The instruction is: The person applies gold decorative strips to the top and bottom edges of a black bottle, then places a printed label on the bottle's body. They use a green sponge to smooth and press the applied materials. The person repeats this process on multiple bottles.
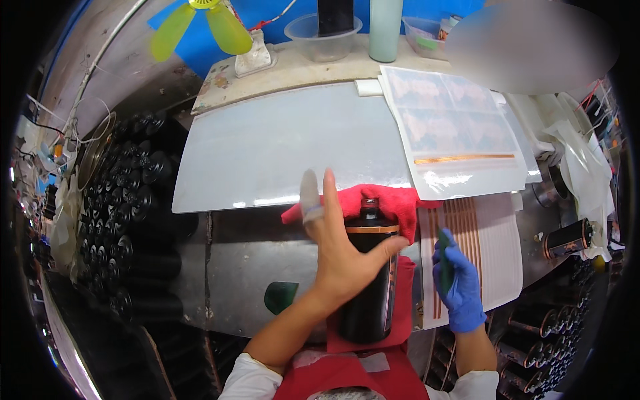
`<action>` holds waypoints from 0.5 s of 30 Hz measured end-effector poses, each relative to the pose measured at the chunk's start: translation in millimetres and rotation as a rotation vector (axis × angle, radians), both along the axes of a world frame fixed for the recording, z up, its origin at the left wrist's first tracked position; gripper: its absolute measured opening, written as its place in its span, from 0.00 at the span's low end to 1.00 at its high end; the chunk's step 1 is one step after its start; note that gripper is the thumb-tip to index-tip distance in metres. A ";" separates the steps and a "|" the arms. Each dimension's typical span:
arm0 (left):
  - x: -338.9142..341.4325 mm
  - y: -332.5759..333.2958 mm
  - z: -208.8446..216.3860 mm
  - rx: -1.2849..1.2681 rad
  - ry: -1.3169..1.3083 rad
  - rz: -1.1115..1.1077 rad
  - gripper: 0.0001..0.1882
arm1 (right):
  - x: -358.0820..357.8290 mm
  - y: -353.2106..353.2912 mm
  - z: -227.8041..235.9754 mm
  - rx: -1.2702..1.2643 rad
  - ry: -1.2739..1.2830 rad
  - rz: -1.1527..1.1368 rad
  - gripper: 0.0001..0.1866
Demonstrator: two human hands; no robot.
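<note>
A black bottle (368,308) with a copper-coloured band near its neck lies on a red pad (403,293) in front of me, its neck against a crumpled red cloth (393,199). Over the bottle's left side is my left hand (341,257), open, its fingers stretched out and the thumb across the bottle. One of its fingertips wears a pale cover. My right hand (461,287), in a blue glove, is closed on a dark green scraper (445,257), to the right of the bottle. Another dark green scraper (281,297) rests on the metal table, partly behind my left forearm.
Right of the bottle lies a white sheet with copper strips (495,247); beyond it is a printed sheet (460,137) on a grey board (287,147). Black bottles (133,200) crowd the left, with more (533,333) at lower right. A green-bladed fan (230,30) stands at the back.
</note>
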State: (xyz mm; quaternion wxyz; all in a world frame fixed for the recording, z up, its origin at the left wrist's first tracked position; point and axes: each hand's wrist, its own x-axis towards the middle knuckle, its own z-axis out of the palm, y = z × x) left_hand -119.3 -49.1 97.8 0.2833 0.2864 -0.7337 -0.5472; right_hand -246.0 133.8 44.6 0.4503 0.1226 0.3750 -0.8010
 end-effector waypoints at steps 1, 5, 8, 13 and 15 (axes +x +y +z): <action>7.4 10.3 4.2 0.142 0.062 -0.067 0.57 | -2.8 -1.7 6.9 0.014 0.079 -0.001 0.29; 64.1 64.9 -8.1 -0.629 -0.173 -0.158 0.52 | 7.6 -49.1 59.5 0.306 0.815 0.049 0.22; 76.5 86.7 -13.1 -0.920 -0.493 -0.365 0.35 | 40.4 -91.2 90.2 0.591 1.494 0.227 0.16; 87.0 70.1 -27.5 -0.960 -0.366 -0.334 0.29 | 38.0 -95.1 84.1 0.586 1.363 0.305 0.15; 92.8 68.4 -39.3 -0.653 -0.172 -0.293 0.38 | 27.1 -83.0 63.6 0.445 1.169 0.227 0.15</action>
